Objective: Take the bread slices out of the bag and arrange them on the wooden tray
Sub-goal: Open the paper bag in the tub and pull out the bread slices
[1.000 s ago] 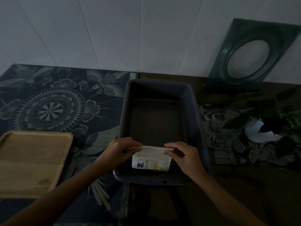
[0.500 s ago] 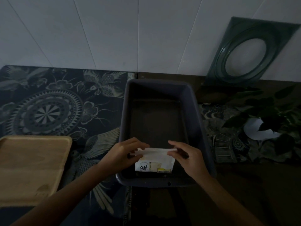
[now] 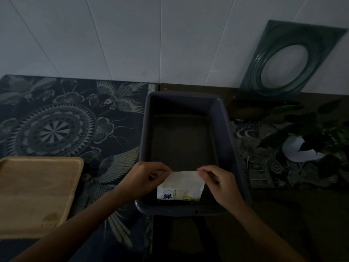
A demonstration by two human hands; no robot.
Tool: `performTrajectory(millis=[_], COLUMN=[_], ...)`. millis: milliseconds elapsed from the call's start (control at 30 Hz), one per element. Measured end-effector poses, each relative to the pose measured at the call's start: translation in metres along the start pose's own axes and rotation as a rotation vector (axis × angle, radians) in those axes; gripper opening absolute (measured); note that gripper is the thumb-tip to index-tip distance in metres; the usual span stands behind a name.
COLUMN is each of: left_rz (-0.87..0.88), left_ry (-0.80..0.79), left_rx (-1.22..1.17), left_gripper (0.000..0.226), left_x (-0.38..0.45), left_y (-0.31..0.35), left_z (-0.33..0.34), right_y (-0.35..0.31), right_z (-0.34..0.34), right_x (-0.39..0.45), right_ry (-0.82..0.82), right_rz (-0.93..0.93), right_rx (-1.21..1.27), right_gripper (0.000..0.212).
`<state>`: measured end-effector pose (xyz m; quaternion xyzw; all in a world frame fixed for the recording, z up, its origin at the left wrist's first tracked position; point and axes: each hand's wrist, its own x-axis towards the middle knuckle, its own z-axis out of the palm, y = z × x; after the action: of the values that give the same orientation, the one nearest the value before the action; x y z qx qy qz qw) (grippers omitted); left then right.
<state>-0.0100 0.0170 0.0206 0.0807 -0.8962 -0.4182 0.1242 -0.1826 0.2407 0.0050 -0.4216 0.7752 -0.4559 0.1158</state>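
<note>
A dark plastic bin [image 3: 224,129] sits mid-desk, a patterned mat [image 3: 66,120] and one empty wooden tray [image 3: 37,193] to its left, a potted plant [image 3: 309,140] right. One white bread bag [image 3: 180,186] stands at the bin's near end; left hand [image 3: 145,178] and right hand [image 3: 221,184] each close their grip on its top corners.

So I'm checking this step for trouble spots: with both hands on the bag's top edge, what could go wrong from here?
The left hand and right hand pinch only the top edge of the white printed bread bag, so it could tear unevenly. The bag stands inside the deep dark grey plastic bin, which could crowd the fingers. The pale wooden tray lies off left, so slices might drop during carrying.
</note>
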Motion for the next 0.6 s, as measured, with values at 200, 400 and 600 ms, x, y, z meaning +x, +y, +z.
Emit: performTrajectory(millis=[200, 400, 600], left_rz=[-0.172, -0.274, -0.3], left_ry=[-0.059, -0.145, -0.107], left_rx=[-0.061, -0.072, -0.121], left_gripper=[0.008, 0.016, 0.013], left_x=[0.006, 0.014, 0.018], left_y=[0.005, 0.009, 0.012], left_z=[0.0, 0.005, 0.003], right_y=[-0.006, -0.016, -0.029], right_z=[-0.002, -0.003, 0.006], right_x=[0.005, 0.007, -0.004], right_ry=[-0.135, -0.148, 0.011], right_rz=[0.207, 0.221, -0.144], right_rx=[0.027, -0.007, -0.421], right_gripper=[0.015, 0.014, 0.031])
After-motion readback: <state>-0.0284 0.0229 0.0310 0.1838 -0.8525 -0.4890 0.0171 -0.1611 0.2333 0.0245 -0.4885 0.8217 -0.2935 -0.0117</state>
